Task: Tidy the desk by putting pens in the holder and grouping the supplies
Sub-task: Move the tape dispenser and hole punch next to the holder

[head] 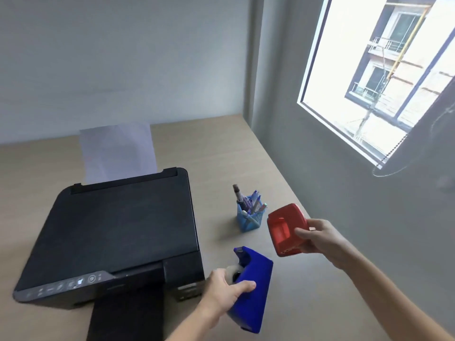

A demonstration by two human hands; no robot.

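Beside the printer [110, 232], at the near right of the table [221, 153], you have both hands full: your left hand [226, 294] is wrapped around the blue tape dispenser [253, 289], thumb across its side, and your right hand [320, 238] pinches the red dispenser [286, 228] by one end, both seemingly lifted clear of the table. The mesh holder [250, 217] stands just beyond them with the pens [248, 201] already upright inside, so grouping the supplies looks like what remains. The red one is the weaker hold; gripped at one end only, it could twist out of your fingers if you swing it. It also hangs near the holder, and a careless sweep could knock that light cup over and spill the pens. Setting the blue one down hard beside the printer might bump the roll [232, 271] loose.
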